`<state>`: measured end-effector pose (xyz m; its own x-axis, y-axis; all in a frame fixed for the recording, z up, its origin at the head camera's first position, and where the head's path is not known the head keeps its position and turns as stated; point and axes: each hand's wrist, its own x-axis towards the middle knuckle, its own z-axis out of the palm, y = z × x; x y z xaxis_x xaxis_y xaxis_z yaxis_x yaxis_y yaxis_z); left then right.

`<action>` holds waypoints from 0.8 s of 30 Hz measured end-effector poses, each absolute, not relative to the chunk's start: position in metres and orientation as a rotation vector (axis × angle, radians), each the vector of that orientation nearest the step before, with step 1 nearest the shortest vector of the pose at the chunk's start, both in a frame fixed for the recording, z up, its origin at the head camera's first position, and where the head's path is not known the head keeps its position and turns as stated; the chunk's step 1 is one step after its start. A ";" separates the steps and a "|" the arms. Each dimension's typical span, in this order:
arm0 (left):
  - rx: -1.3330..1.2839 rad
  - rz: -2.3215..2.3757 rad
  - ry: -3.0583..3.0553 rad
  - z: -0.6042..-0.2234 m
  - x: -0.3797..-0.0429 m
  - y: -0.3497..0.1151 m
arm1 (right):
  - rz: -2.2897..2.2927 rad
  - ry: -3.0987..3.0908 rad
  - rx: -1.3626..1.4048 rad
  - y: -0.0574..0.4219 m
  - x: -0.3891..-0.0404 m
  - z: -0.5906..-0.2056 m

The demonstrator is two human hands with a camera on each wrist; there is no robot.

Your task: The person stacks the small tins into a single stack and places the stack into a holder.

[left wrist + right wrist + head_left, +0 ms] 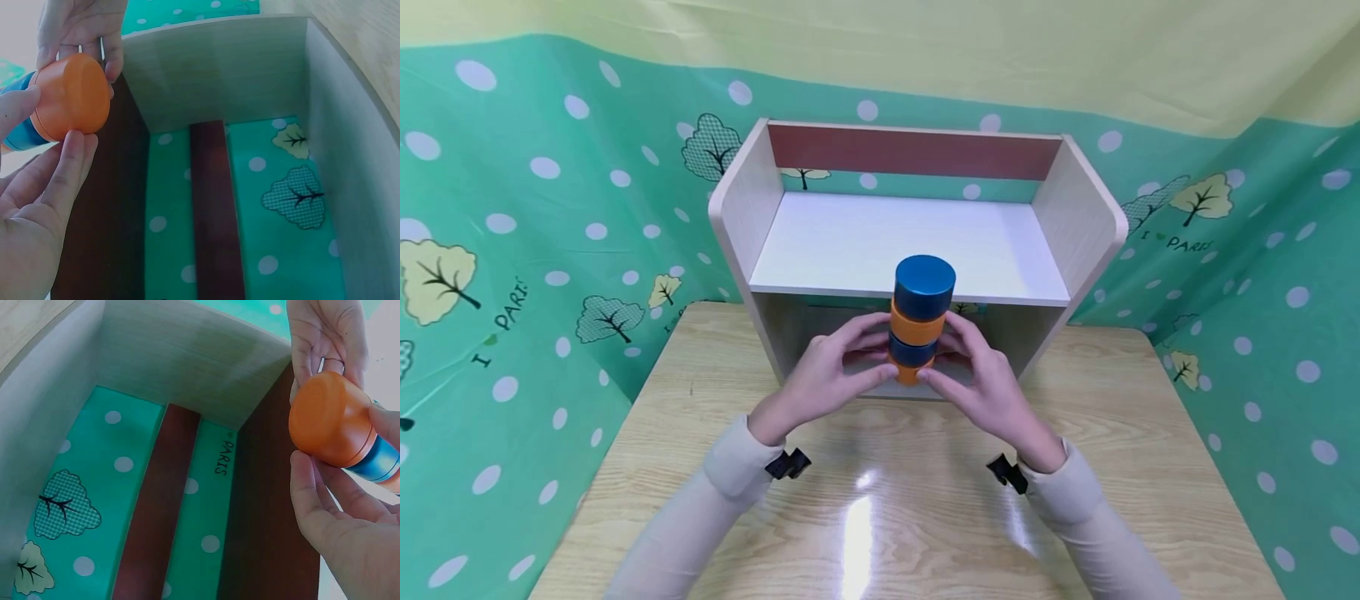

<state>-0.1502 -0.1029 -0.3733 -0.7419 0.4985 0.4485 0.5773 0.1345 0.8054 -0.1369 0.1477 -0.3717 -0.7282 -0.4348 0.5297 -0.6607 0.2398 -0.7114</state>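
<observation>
Two orange jars with dark blue lids stand one on top of the other in the head view, the upper jar (917, 327) on the lower jar (913, 373). From the left, my left hand (831, 367) holds the lower jar with thumb in front and fingers around its side. My right hand (981, 379) grips it the same way from the right. Both wrist views look up at the lower jar's rounded orange base (78, 97), with fingertips of both hands against it. The stack is held upright in front of the shelf's upper board (902, 242).
A two-level wooden shelf (741, 208) with a dark red back rail (917, 150) stands on the wood-grain table (925, 533). Its side panels rise left and right of the hands. Green dotted cloth (550, 250) hangs behind and on both sides.
</observation>
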 end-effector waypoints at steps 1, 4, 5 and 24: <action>-1.095 -1.697 -2.313 -0.372 -0.151 -0.103 | 1.481 -2.287 1.027 0.148 -0.138 -0.370; -1.087 -1.684 -2.320 -0.367 -0.152 -0.103 | 1.470 -2.284 1.017 0.147 -0.140 -0.365; -1.087 -1.683 -2.320 -0.365 -0.152 -0.103 | 1.466 -2.284 1.016 0.147 -0.140 -0.364; -1.106 -1.649 -2.297 -0.342 -0.159 -0.100 | 1.459 -2.293 0.987 0.149 -0.145 -0.343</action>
